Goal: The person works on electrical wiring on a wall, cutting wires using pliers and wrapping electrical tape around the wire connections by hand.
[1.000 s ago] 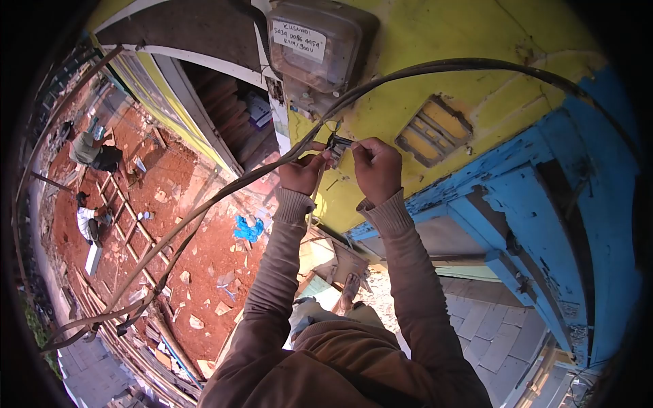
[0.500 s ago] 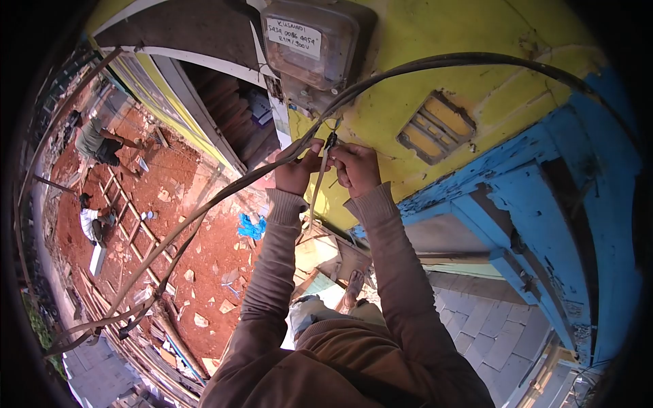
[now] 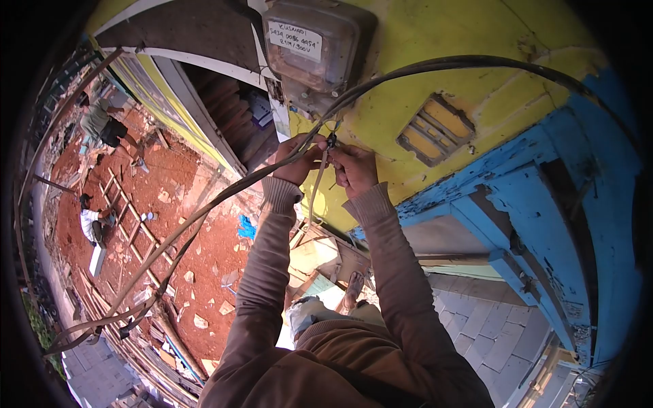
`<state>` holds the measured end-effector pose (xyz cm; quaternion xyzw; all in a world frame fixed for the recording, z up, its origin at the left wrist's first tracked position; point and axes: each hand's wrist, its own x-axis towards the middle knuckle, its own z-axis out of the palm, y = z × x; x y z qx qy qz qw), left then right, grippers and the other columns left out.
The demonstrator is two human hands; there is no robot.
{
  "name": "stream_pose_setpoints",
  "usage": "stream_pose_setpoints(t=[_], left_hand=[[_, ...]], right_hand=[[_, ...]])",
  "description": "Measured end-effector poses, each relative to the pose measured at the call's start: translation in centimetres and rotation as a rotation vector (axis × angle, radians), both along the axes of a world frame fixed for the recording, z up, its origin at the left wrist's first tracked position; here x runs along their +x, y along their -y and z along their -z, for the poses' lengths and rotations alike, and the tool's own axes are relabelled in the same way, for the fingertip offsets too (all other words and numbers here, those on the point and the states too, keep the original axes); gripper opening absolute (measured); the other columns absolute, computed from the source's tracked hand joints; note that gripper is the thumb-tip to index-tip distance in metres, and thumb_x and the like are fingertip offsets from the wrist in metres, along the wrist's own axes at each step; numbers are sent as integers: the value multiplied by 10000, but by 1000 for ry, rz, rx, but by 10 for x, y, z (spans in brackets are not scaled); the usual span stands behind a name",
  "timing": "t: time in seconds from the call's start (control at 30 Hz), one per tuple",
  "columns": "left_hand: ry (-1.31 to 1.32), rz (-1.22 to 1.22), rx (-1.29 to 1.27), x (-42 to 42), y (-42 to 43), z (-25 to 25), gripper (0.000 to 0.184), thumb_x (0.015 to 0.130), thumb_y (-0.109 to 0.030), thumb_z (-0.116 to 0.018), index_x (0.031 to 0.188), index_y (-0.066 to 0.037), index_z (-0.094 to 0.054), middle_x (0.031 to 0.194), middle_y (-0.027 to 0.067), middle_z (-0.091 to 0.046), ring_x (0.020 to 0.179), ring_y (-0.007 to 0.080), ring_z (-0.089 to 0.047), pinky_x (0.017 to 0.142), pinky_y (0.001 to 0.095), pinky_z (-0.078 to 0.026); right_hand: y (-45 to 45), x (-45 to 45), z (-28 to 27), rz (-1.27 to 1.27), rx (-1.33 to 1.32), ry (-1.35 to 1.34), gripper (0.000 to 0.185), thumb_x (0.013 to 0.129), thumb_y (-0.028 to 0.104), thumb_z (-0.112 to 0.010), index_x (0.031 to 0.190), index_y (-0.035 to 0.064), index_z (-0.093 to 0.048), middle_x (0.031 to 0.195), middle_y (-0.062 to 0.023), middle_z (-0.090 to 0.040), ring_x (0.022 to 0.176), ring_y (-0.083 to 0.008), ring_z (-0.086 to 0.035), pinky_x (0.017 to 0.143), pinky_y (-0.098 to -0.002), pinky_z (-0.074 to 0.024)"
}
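Beneath the meter, both of my hands meet at a thin pale cable point(image 3: 317, 187) whose top ends in a dark joint point(image 3: 331, 141). My left hand point(image 3: 292, 160) is closed, thumb and fingertips pinching the cable by the joint; a thick black cable point(image 3: 273, 167) crosses in front of it. From the other side, my right hand point(image 3: 356, 167) pinches at the same spot with curled fingers. The exact fingertip contact is small and partly hidden. Just above, an electricity meter point(image 3: 320, 51) with a handwritten label is fixed to the yellow wall point(image 3: 422, 61).
A vent block point(image 3: 435, 129) sits in the wall to the right, beside peeling blue woodwork point(image 3: 544, 224). Far below left, two people point(image 3: 102, 126) work on red soil near a bamboo ladder point(image 3: 132, 214). Boards point(image 3: 316, 251) lie by my feet.
My left hand has turned and its wrist has shifted a little up and left. The right hand stays almost in place. The farther person below has straightened up from a bend.
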<state>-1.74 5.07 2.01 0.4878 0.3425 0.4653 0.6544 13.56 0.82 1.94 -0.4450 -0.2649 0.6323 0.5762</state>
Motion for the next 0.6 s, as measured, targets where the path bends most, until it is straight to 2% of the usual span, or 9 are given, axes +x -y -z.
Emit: stream_pose_setpoints(t=[0.13, 0.2, 0.23, 0.3, 0.33, 0.4, 0.53, 0.6], left_hand=[[1, -73, 61, 2, -2, 3, 112, 893, -62, -702, 984, 2, -690, 1006, 112, -701, 884, 200, -699, 748, 317, -600], [-238, -224, 541, 2, -5, 6, 113, 861, -53, -736, 953, 3, -703, 1021, 101, -702, 882, 157, -682, 761, 289, -559], [-238, -224, 542, 3, -4, 6, 113, 861, -53, -736, 953, 3, -703, 1021, 101, -702, 882, 157, -682, 761, 289, -559], [-240, -258, 456, 4, 0, 4, 118, 835, -48, -760, 928, 9, -714, 974, 93, -714, 835, 134, -672, 738, 272, -534], [-240, -258, 456, 4, 3, 1, 118, 835, -48, -760, 928, 9, -714, 974, 93, -714, 835, 134, -672, 738, 272, -534], [-332, -270, 370, 5, 7, -4, 104, 837, -54, -761, 912, 5, -720, 873, 73, -721, 779, 127, -669, 703, 263, -529], [-282, -260, 265, 9, 8, 1, 85, 841, -49, -757, 895, 7, -724, 784, 56, -714, 722, 122, -662, 671, 263, -518], [-213, -302, 279, 11, 12, 2, 183, 871, -158, -747, 917, 18, -735, 784, 93, -724, 707, 133, -656, 663, 285, -517]], right_hand=[[8, -6, -12, 80, -24, 40, 163, 885, 130, -713, 902, -6, -624, 650, 2, -521, 409, -65, -394, 369, -218, -295], [13, -9, -14, 162, -14, 143, 192, 874, 121, -726, 963, -25, -638, 665, -13, -550, 421, -62, -412, 374, -229, -297], [14, -10, -11, 162, -14, 143, 192, 874, 121, -726, 963, -25, -638, 665, -13, -550, 421, -62, -412, 374, -229, -297], [16, -12, -5, 269, 156, 372, 216, 841, 107, -742, 997, -12, -651, 668, -19, -576, 498, -84, -511, 444, -251, -411], [17, -15, -2, 269, 155, 371, 216, 841, 107, -742, 997, -12, -651, 668, -19, -576, 498, -84, -511, 444, -251, -411], [18, -21, 0, 373, 522, 733, 247, 802, 65, -765, 1016, 18, -651, 749, -48, -617, 594, -118, -585, 532, -276, -485], [25, -27, -11, 419, 530, 842, 291, 757, 38, -794, 1012, 35, -652, 815, -79, -637, 670, -161, -629, 597, -293, -516], [27, -29, -19, 456, 574, 1005, 306, 742, 53, -812, 999, 30, -648, 837, -103, -642, 651, -200, -638, 587, -302, -515]])
